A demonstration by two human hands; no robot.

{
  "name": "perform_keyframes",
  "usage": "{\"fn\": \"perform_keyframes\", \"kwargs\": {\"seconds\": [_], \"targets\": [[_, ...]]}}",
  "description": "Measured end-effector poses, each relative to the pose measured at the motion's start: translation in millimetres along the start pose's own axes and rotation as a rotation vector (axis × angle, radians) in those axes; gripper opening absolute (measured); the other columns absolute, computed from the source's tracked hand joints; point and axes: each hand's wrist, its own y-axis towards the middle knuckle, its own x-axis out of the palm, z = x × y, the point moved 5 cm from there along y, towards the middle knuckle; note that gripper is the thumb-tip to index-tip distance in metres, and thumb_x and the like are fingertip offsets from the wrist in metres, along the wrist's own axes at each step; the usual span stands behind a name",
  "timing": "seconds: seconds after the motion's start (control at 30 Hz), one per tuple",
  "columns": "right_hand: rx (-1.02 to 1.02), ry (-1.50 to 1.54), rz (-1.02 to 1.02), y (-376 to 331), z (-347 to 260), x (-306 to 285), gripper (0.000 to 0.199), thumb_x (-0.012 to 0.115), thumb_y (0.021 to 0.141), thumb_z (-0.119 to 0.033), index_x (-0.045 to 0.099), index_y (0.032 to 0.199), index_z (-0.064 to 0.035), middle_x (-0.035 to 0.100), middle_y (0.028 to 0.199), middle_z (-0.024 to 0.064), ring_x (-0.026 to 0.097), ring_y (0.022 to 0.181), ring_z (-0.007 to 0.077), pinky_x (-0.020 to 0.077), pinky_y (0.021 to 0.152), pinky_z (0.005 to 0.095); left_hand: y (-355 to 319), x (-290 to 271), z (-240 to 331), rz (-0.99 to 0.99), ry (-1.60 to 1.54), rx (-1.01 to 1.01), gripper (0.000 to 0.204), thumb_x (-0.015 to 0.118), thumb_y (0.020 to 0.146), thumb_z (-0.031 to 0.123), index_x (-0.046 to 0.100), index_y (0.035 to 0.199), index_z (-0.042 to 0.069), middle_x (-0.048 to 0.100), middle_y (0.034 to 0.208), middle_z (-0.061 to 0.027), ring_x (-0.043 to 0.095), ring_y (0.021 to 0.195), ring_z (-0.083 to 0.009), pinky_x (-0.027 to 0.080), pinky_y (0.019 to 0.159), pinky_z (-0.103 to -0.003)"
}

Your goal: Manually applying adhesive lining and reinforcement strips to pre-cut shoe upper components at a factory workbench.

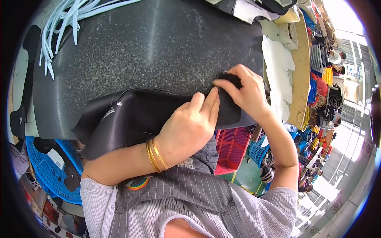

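At the worktop's (158, 55) near edge, toward its right corner, the right hand (249, 93) pinches the folded rim of a black sheet (152, 111). The left hand (186, 129) rests on it, fingers extended, apparently steadying it; its thumb is hidden, so any grip cannot be told. Pale blue strips (75, 22) lie at the far left corner, seemingly out of the way.

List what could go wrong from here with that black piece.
The black piece hangs past the near edge of the dark work surface at its left end, so it might slip or drag.

The left grip lies close beside the right grip, which pinches the piece at its right part; they could get in each other's way.

The gold bangles sit near the piece and might catch it.
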Motion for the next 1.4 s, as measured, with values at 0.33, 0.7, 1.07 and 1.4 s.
{"fn": "perform_keyframes", "kwargs": {"seconds": [0.33, 0.7, 1.07, 1.4], "targets": [[0.067, 0.113, 0.112, -11, 17, 1, 0.015, 0.067, 0.086, -0.013, 0.059, 0.089, -0.0010, 0.062, 0.081, 0.0170, 0.063, 0.074, 0.0367, 0.0503, 0.064, 0.0401, 10, 11, 14, -0.124, 0.190, -0.052, 0.055, 0.054, 0.081, 0.018, 0.055, 0.129, -0.007, 0.053, 0.137, -0.0192, 0.050, 0.088, -0.0187, 0.046, 0.061, -0.020], [-0.197, -0.097, 0.316, -42, -17, 2, 0.038, 0.073, 0.079, -0.023, 0.059, 0.104, 0.0012, 0.062, 0.106, 0.0171, 0.061, 0.100, 0.0350, 0.0518, 0.082, 0.0431, 12, 11, 15, -0.093, 0.216, -0.082, 0.060, 0.066, 0.075, 0.032, 0.057, 0.125, 0.000, 0.051, 0.134, -0.0168, 0.051, 0.091, -0.0241, 0.049, 0.067, -0.028], [-0.413, -0.149, -0.127, -65, -65, 23, 0.060, 0.065, 0.082, -0.044, 0.056, 0.134, -0.0155, 0.055, 0.137, 0.0078, 0.050, 0.126, 0.0303, 0.0445, 0.103, 0.0404, -80, -66, -60, -0.160, -0.104, 0.117, 0.032, 0.062, 0.082, 0.008, 0.068, 0.113, 0.005, 0.067, 0.121, -0.0061, 0.063, 0.113, -0.0227, 0.051, 0.091, -0.037], [-0.427, 0.141, 0.155, -11, -118, 59, 0.064, 0.067, 0.081, -0.049, 0.057, 0.116, 0.0045, 0.063, 0.114, 0.0168, 0.060, 0.101, 0.0310, 0.0475, 0.083, 0.0404, -115, -60, -30, 0.243, 0.187, -0.144, 0.046, 0.061, 0.079, 0.011, 0.059, 0.125, 0.006, 0.057, 0.124, -0.0121, 0.056, 0.112, -0.0293, 0.047, 0.096, -0.040]]}}
